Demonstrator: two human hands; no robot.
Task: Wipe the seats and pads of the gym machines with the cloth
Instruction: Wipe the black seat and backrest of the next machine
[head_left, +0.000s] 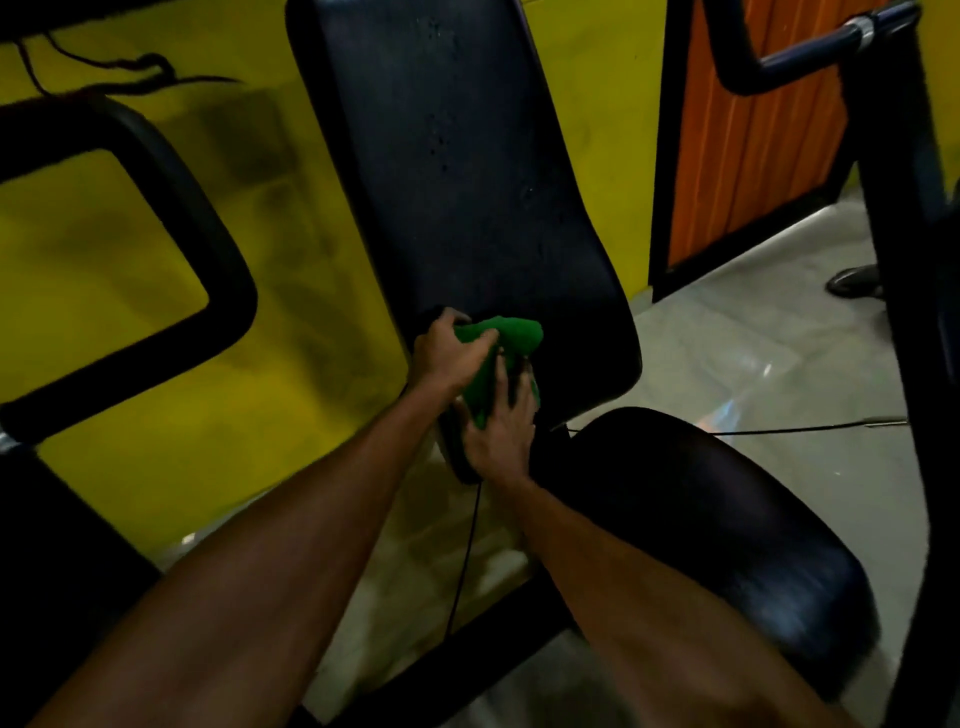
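A tall black back pad (457, 171) of a gym machine rises in the middle of the head view, with the black seat pad (717, 525) below it to the right. A green cloth (506, 335) is bunched against the back pad's lower left edge. My left hand (447, 353) grips the cloth's upper part at that edge. My right hand (501, 426) presses the cloth's lower part just underneath, fingers spread over it. Both forearms reach in from the bottom of the view.
A black machine frame loop (218, 249) stands at the left before the yellow wall (291, 415). A dark upright post (904, 208) and bent bar are at the right. An orange panelled door (753, 140) is behind. A thin cable (465, 561) hangs below my hands over the grey floor.
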